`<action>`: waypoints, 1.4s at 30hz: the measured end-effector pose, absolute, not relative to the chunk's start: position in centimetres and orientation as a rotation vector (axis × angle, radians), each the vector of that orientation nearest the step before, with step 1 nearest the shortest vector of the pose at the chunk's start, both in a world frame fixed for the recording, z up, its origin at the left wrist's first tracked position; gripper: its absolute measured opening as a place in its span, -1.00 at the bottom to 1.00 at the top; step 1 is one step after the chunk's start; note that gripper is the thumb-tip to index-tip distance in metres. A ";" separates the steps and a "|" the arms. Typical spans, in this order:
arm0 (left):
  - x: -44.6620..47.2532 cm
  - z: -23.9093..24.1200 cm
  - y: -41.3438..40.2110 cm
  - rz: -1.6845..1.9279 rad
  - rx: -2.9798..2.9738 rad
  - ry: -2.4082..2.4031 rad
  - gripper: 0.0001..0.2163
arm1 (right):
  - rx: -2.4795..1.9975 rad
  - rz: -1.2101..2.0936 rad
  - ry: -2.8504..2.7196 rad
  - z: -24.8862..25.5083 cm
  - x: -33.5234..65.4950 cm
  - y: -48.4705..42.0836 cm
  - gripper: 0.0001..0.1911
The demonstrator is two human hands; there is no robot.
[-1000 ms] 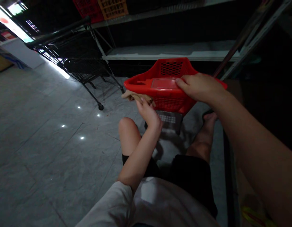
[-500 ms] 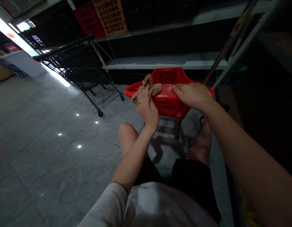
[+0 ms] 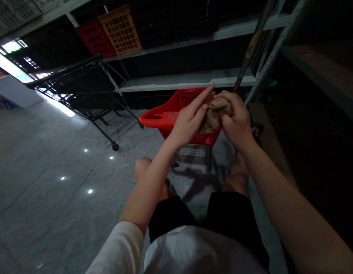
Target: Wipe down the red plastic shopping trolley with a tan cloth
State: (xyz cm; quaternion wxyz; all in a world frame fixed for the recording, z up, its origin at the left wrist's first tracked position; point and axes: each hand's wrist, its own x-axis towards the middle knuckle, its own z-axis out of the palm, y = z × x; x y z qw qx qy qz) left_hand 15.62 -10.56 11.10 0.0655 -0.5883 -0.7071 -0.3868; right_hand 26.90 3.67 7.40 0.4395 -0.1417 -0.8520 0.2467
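A crumpled tan cloth (image 3: 214,116) is bunched between my two hands, over the right side of a red plastic shopping basket (image 3: 153,120). My right hand (image 3: 236,118) has its fingers curled round the cloth. Against the cloth's left side rests my left hand (image 3: 187,121), its fingers stretched out and pointing up to the right. Fingers and cloth hide part of the basket's near rim. The basket sits on a dark wheeled frame (image 3: 193,151) in front of my knees.
A black shopping cart (image 3: 76,91) stands at the left. Behind is a metal shelf (image 3: 187,84), with a red crate (image 3: 96,38) and a yellow crate (image 3: 120,30) above it. A pole (image 3: 247,57) leans at the right, near a dark ledge (image 3: 273,144).
The cloth has moved right along the basket from under my left hand to between both hands. My right hand has left the rim and closed on it. The view has shifted slightly.
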 end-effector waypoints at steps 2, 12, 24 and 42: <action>15.1 11.6 -11.3 -1.000 -1.828 -2.084 -0.52 | -0.553 0.475 -1.956 6.4 28.0 4.0 -0.58; 14.5 10.3 -12.1 -0.157 -1.627 -2.286 -0.60 | -0.293 0.214 -2.065 1.4 27.7 1.0 -0.54; 12.1 10.5 -18.2 -0.486 -1.711 -2.206 -0.55 | -0.663 0.986 -1.500 -6.4 24.0 -0.2 -0.52; 11.7 12.8 -24.6 -0.799 -1.678 -2.474 -0.54 | -0.832 1.108 -1.302 -8.8 25.5 -11.9 -0.69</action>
